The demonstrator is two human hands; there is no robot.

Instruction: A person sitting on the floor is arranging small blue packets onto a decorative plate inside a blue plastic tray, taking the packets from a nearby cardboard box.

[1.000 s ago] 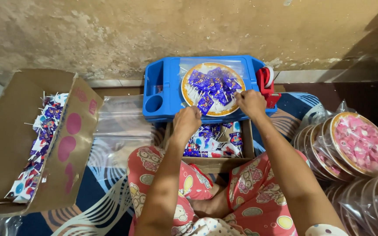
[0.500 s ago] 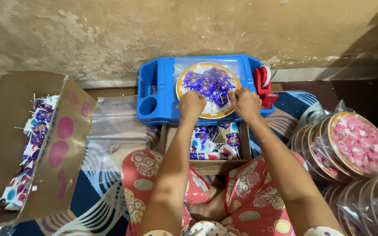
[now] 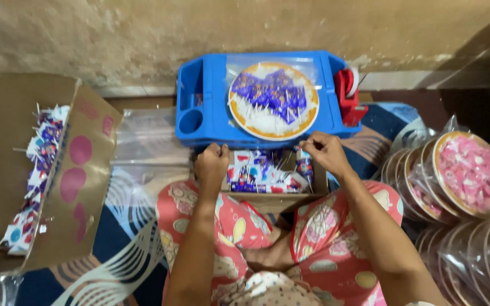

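Both hands, left hand [image 3: 211, 164] fisted and right hand [image 3: 325, 152] pinching, grip the clear bag's edge below the candy-filled plate [image 3: 273, 100] on the blue tray [image 3: 211, 113]; a sharp tug could spill sweets.

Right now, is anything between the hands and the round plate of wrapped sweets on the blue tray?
Nothing visible. The left hand and right hand sit at the near edge of the blue tray, above the small box of sweets. The plate lies just beyond, with only bare tray between.
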